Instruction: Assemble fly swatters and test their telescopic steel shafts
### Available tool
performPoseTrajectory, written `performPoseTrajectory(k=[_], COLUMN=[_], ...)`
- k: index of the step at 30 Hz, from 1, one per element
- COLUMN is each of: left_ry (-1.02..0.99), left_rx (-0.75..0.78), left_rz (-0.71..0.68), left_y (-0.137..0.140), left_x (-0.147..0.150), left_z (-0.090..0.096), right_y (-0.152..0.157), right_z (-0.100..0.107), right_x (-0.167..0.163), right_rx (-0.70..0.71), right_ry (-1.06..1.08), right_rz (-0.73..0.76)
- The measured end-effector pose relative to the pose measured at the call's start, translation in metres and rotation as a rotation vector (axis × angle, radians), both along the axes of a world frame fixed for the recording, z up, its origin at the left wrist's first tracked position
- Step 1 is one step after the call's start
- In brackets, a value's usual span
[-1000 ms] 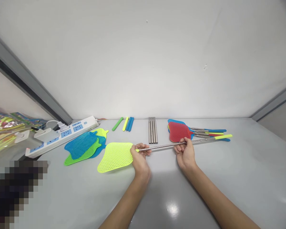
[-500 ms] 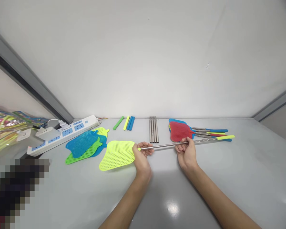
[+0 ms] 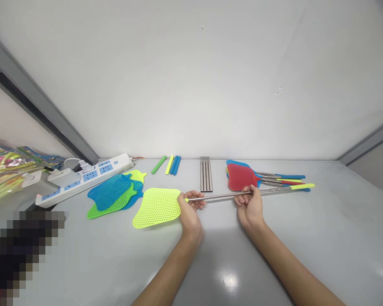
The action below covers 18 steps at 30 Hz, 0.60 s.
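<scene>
A yellow fly swatter (image 3: 159, 207) with a long metal rod and a yellow grip is held across the table in both hands. My left hand (image 3: 191, 212) closes around the neck where the mesh head meets the rod. Farther along, my right hand (image 3: 249, 206) pinches the metal rod with its fingers. Behind the right hand lies a stack of assembled swatters, a red mesh head (image 3: 241, 177) on top and their handles pointing right. Several bare metal rods (image 3: 206, 174) lie side by side behind and between the hands.
Loose mesh heads in blue (image 3: 110, 191), green and yellow overlap at the left. Green (image 3: 159, 165), yellow and blue grips lie near the wall. A white power strip (image 3: 86, 178) with plugs stands at the left, beside plastic-bagged items (image 3: 9, 170). A wall rises behind the table.
Almost nothing differs. The view has shifted very slightly, and the swatter's grip end sits marginally lower; both hands keep the same hold.
</scene>
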<state>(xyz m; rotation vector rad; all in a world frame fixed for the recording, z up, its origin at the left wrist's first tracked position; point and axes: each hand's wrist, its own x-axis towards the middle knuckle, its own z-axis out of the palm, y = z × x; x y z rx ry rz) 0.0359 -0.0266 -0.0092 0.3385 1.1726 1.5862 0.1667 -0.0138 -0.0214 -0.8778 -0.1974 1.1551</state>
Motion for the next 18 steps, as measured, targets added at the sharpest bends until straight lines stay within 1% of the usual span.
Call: performPoseTrajectory(k=[12,18], left_ry=[-0.003,0.006], left_rx=[-0.008,-0.003], left_rz=[-0.006,-0.003], left_y=[0.0004,0.0005], left_x=[-0.0001,0.0000], left_z=[0.0002,-0.0009], right_y=[-0.0009,-0.0006], right_z=[-0.0009,0.0003], right_x=[0.0010,-0.0002], right_rx=[-0.006,-0.007], right_ry=[-0.033,-0.016], right_rz=[0.014,0.008])
